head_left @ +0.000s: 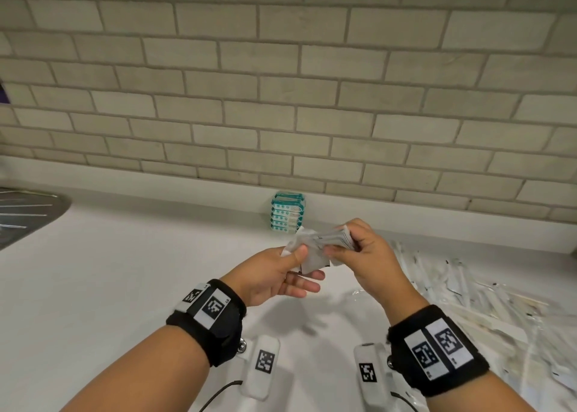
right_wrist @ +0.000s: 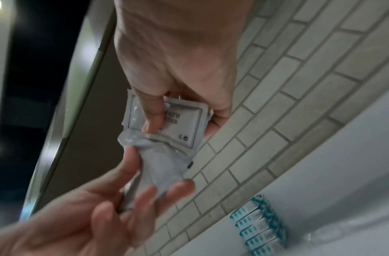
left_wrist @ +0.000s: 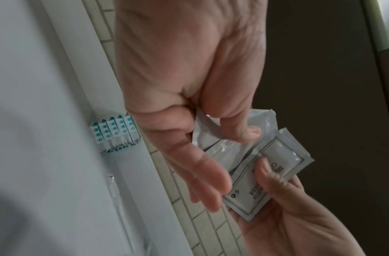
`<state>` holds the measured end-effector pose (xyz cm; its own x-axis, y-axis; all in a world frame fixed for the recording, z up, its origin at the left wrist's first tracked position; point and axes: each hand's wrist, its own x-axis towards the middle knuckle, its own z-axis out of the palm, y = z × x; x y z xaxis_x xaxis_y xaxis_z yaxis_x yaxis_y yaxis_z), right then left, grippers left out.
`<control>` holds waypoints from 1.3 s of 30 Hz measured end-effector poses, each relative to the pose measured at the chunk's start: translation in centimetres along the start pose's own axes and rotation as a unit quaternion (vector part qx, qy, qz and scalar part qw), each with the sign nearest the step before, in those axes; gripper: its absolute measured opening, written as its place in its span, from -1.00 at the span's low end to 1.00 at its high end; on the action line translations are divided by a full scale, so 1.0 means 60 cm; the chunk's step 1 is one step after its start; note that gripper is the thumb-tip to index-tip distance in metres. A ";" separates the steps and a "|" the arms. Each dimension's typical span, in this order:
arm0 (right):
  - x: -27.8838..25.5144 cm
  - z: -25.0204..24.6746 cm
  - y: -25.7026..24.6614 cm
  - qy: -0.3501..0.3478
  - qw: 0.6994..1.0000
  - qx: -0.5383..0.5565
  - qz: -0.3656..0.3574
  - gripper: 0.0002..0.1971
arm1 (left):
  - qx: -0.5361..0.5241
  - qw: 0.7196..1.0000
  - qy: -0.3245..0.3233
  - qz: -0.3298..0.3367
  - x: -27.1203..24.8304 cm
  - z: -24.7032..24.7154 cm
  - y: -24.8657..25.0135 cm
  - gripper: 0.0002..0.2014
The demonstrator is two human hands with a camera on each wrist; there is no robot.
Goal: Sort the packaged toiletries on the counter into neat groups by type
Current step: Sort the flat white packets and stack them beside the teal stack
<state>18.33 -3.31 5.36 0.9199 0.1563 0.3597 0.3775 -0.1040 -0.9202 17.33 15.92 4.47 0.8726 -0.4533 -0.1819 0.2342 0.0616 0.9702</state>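
Observation:
Both hands are raised above the white counter (head_left: 125,271), close together. My right hand (head_left: 359,249) grips a small stack of white sachets (head_left: 335,238) with black printed frames (right_wrist: 184,119) (left_wrist: 274,173). My left hand (head_left: 281,274) pinches a plain white sachet (head_left: 307,255) (right_wrist: 154,166) (left_wrist: 224,138) between thumb and fingers; its end overlaps the right hand's stack. A stack of teal-and-white packets (head_left: 288,213) (left_wrist: 114,134) (right_wrist: 259,226) stands against the tiled wall behind the hands.
A spread of clear-wrapped long white items (head_left: 468,296) covers the counter at the right. A metal sink drainer (head_left: 28,214) lies at the far left. The brick-tile wall (head_left: 281,99) rises behind the counter.

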 end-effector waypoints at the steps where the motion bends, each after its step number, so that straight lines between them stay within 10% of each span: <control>1: -0.001 0.000 0.002 0.016 1.000 -0.014 -0.014 -0.79 | 0.001 1.000 0.003 0.008 0.001 -0.001 0.002 -0.53; 9: -0.020 0.004 0.000 -0.017 0.995 0.046 0.088 -0.76 | 0.049 0.994 0.085 0.057 0.016 0.004 0.003 -0.55; 12: -0.020 0.004 0.005 0.077 0.994 -0.061 -0.041 -0.73 | 0.012 0.997 0.078 0.019 0.015 0.002 0.006 -0.40; 17: -0.008 -0.019 0.043 0.047 0.860 -0.412 -0.299 -0.68 | -0.071 0.996 0.051 0.026 0.014 -0.007 0.008 -0.66; 26: -0.029 -0.034 0.022 0.057 0.984 -0.137 0.102 -0.83 | -0.061 0.980 0.161 0.094 0.028 -0.018 -0.008 -0.68; 30: -0.015 -0.008 -0.002 -0.015 0.980 0.124 0.157 -0.74 | -0.032 0.978 0.171 0.113 0.034 -0.001 -0.008 -0.65; 39: -0.009 0.015 0.029 0.117 0.980 0.068 0.143 -0.53 | 0.001 0.985 0.155 0.078 0.036 0.015 -0.005 -0.61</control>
<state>18.40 -2.72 3.41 0.9913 -0.0914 0.0943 0.0968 0.0234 -0.9950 18.75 14.13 3.94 0.9870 -0.1444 -0.0707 0.0866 0.1066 0.9905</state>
